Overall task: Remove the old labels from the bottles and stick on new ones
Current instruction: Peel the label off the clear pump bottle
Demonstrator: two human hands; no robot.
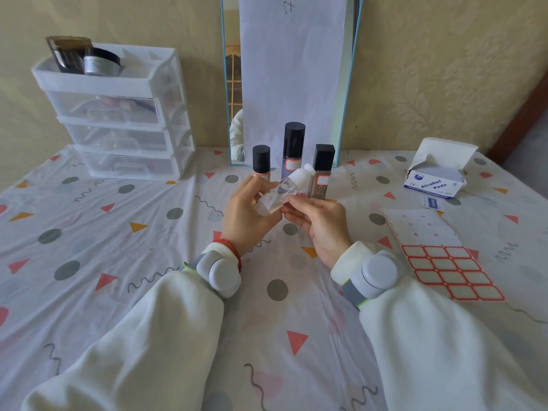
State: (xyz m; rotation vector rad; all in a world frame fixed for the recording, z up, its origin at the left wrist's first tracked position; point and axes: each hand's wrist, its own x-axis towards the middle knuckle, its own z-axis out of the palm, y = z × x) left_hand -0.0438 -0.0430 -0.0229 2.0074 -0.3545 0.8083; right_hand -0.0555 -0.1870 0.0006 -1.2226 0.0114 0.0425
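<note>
- I hold the small clear bottle (277,193) in the air, just in front of the three dark-capped bottles (293,149) that stand by the mirror (353,84); it is tilted, its white cap pointing up and away from me.
- My left hand (247,215) has its fingers (261,183) curled round the lower body of the clear bottle and grips it.
- My right hand (318,221) pinches at the clear bottle's near edge with thumb and fingertips; whether a label corner is between them I cannot tell, it is too small to see.
- My judgement: this is the peeling step, or the check of the bare side before a new label goes on. No old label shows plainly on the clear bottle.
- The three bottles behind the clear bottle each wear a red-edged label already.
- The label sheet (444,256) lies well to the right of the clear bottle, its far rows already used; the alcohol pads box (434,185) sits beyond that.
- Next I would need a steady left grip while the right hand lets go and reaches to the sheet for a fresh label.
</note>
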